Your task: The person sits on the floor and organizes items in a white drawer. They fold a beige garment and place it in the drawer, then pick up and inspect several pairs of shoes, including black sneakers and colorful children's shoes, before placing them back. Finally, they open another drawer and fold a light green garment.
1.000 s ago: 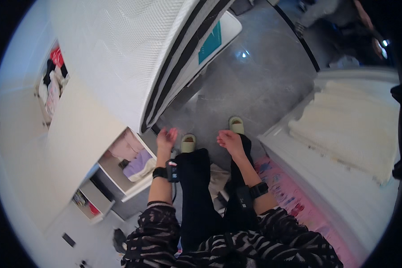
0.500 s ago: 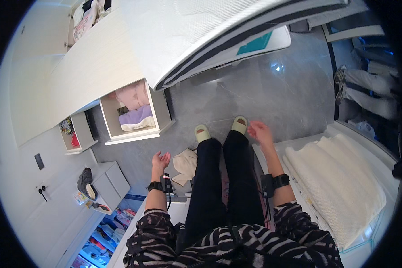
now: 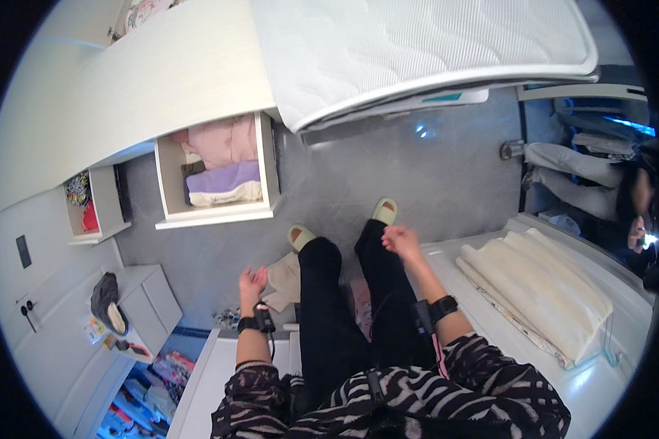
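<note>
My left hand (image 3: 252, 280) hangs in the air beside my leg, its fingers loosely bent and apart with nothing in them. It is nearest to a crumpled beige cloth (image 3: 284, 276) on the floor, which my leg partly covers. In front of my right thigh, my right hand (image 3: 400, 240) is raised, palm inward. Its fingers curl slightly and no object shows in them. Ahead on the left, a white drawer (image 3: 216, 217) stands pulled out. Inside are a folded pink garment (image 3: 225, 143) and a purple and cream folded cloth (image 3: 227, 180).
A smaller drawer (image 3: 101, 235) with colourful items is open farther left. A white mattress (image 3: 432, 44) juts across ahead. To my right, a cream blanket (image 3: 534, 285) lies on a white surface. Another person's grey trousers (image 3: 575, 162) show at far right. A white cabinet (image 3: 148, 301) stands left.
My left foot has stepped away from the right one. The view has shifted, with more of the mattress top showing. My right hand has moved inward, fingers more curled.
</note>
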A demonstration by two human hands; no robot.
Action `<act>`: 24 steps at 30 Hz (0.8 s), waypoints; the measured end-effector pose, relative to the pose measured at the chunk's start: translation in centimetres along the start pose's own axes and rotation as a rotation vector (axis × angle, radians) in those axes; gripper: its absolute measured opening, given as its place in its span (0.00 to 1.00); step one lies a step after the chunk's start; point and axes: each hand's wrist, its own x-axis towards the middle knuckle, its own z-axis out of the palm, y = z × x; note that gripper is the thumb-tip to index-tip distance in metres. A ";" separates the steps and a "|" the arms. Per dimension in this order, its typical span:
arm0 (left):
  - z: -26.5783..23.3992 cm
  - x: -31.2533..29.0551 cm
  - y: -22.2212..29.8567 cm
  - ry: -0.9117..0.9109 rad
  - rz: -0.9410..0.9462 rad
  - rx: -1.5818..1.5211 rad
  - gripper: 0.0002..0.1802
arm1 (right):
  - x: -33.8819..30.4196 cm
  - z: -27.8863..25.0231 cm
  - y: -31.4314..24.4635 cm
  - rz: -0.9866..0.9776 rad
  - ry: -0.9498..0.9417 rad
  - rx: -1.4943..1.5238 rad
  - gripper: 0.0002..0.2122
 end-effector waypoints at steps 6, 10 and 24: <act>-2.6 2.1 8.4 -0.016 -0.008 -0.078 0.33 | -3.9 9.7 -1.4 0.008 -0.133 -0.077 0.09; -2.9 4.7 8.5 -0.241 0.152 0.068 0.30 | -3.8 13.7 -2.2 -0.025 -0.181 -0.142 0.11; 5.4 1.5 -2.2 -0.224 -0.198 -0.183 0.26 | -1.6 10.2 -4.2 -0.022 -0.220 -0.159 0.09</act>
